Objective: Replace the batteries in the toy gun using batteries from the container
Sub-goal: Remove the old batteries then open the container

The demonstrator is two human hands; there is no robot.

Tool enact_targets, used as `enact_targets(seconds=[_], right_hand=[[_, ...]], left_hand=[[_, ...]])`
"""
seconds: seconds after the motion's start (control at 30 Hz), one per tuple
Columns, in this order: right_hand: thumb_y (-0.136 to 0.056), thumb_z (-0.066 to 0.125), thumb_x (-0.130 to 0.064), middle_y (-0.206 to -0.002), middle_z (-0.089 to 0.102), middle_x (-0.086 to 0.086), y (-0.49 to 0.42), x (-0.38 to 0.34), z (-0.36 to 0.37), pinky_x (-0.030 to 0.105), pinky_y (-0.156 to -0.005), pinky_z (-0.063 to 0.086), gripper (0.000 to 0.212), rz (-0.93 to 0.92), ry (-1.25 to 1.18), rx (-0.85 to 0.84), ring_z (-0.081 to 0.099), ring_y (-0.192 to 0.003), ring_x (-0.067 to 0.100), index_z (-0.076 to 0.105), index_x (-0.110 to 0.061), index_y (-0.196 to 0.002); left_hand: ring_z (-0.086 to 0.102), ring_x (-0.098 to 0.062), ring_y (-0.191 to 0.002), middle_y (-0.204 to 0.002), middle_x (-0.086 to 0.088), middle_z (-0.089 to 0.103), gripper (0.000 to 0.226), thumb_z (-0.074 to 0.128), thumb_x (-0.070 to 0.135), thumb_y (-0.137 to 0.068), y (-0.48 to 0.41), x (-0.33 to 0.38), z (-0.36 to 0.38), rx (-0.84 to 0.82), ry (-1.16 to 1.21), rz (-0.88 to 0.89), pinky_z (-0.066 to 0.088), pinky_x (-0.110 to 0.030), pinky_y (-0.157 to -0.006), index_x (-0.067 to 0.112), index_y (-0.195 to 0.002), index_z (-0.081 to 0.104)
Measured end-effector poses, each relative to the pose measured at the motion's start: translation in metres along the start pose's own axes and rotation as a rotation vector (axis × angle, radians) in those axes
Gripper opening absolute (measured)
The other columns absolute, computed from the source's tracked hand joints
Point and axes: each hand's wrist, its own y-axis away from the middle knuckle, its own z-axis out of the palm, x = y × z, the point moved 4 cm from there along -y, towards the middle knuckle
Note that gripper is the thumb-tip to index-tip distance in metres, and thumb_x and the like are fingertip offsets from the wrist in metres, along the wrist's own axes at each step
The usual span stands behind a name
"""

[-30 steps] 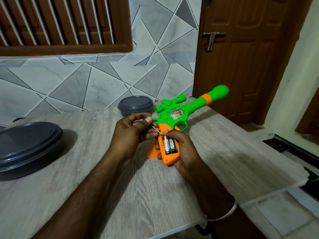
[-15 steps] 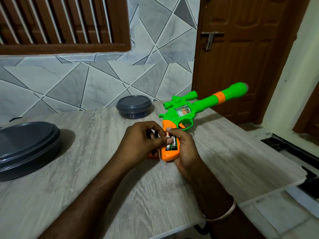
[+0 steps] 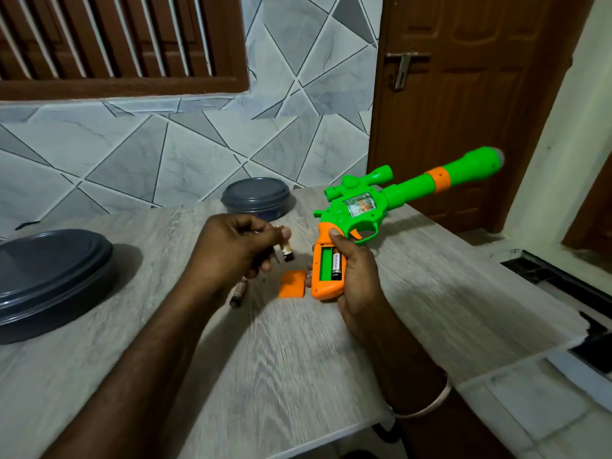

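Green and orange plastic toy gun (image 3: 361,213), held up, long barrel pointing away to the right. Handle open: one small black battery (image 3: 336,268) in the right slot, left slot bare. Second battery (image 3: 287,253) held just beside it.

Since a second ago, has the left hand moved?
Yes: the left hand drew left, off the grip of the toy gun, holding a battery, now in front of the small grey container.

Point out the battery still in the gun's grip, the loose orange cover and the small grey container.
battery in the grip (image 3: 336,266), head view, middle of its label
orange cover (image 3: 292,283), head view, centre of its flat face
small grey container (image 3: 255,193), head view, top of its lid
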Motion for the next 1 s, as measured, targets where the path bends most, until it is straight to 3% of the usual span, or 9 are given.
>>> enact_targets(seconds=[0.13, 0.2, 0.47, 0.63, 0.77, 0.87, 1.0], right_hand=[[-0.092, 0.066, -0.029, -0.083, 0.065, 0.015, 0.002, -0.004, 0.000, 0.034, -0.044, 0.053, 0.047, -0.020, -0.015, -0.005, 0.068, -0.055, 0.021, 0.058, -0.003, -0.130], [-0.094, 0.063, -0.026, -0.081, 0.063, 0.015, 0.004, -0.006, 0.000, 0.033, -0.042, 0.053, 0.045, -0.020, 0.012, -0.007, 0.068, -0.052, 0.019, 0.057, -0.002, -0.131], [-0.096, 0.060, -0.024, -0.073, 0.061, 0.017, 0.010, -0.009, 0.003, 0.032, -0.040, 0.052, 0.044, -0.025, 0.013, -0.014, 0.067, -0.050, 0.020, 0.057, 0.005, -0.129], [-0.095, 0.060, -0.025, -0.075, 0.062, 0.017, 0.013, -0.010, 0.004, 0.031, -0.040, 0.051, 0.047, -0.014, 0.001, -0.032, 0.067, -0.051, 0.020, 0.056, 0.005, -0.131], [-0.096, 0.058, -0.030, -0.065, 0.066, 0.011, 0.013, -0.008, 0.005, 0.033, -0.047, 0.053, 0.045, 0.029, 0.000, -0.057, 0.067, -0.051, 0.022, 0.059, 0.004, -0.125], [-0.095, 0.055, -0.041, -0.064, 0.069, 0.009, 0.012, -0.005, 0.005, 0.037, -0.059, 0.051, 0.041, 0.063, 0.038, -0.090, 0.066, -0.052, 0.023, 0.066, -0.003, -0.105], [-0.095, 0.052, -0.047, -0.068, 0.068, 0.010, 0.015, -0.005, 0.008, 0.039, -0.061, 0.045, 0.043, 0.096, 0.033, -0.128, 0.066, -0.051, 0.023, 0.067, -0.007, -0.098]], left_hand=[[0.059, -0.009, -0.047, -0.062, -0.005, 0.070, 0.013, 0.079, 0.022, -0.087, -0.002, -0.016, -0.011, -0.166, -0.485, -0.206, 0.042, -0.018, -0.041, 0.010, -0.083, 0.076], [0.062, -0.010, -0.052, -0.070, -0.006, 0.071, 0.011, 0.078, 0.022, -0.088, -0.002, -0.022, -0.007, -0.224, -0.609, -0.276, 0.043, -0.017, -0.041, 0.013, -0.084, 0.074], [0.069, -0.019, -0.070, -0.080, -0.010, 0.072, 0.029, 0.082, 0.028, -0.083, -0.003, -0.028, -0.001, -0.243, -0.752, -0.313, 0.058, -0.030, -0.068, 0.005, -0.098, 0.072], [0.068, -0.017, -0.069, -0.074, -0.007, 0.069, 0.032, 0.084, 0.032, -0.081, -0.004, -0.029, -0.003, -0.203, -0.772, -0.302, 0.059, -0.032, -0.071, 0.006, -0.097, 0.072], [0.066, -0.014, -0.056, -0.071, -0.006, 0.071, 0.015, 0.075, 0.029, -0.090, -0.007, -0.026, -0.011, -0.109, -0.674, -0.170, 0.051, -0.024, -0.051, 0.014, -0.089, 0.074], [0.068, -0.017, -0.056, -0.073, -0.011, 0.074, 0.005, 0.070, 0.019, -0.095, -0.006, -0.018, -0.016, -0.019, -0.356, 0.015, 0.051, -0.029, -0.053, 0.016, -0.095, 0.074], [0.072, -0.027, -0.066, -0.077, -0.022, 0.071, 0.028, 0.070, 0.000, -0.091, 0.003, 0.006, -0.010, 0.056, 0.058, 0.266, 0.059, -0.029, -0.060, 0.002, -0.118, 0.065]])
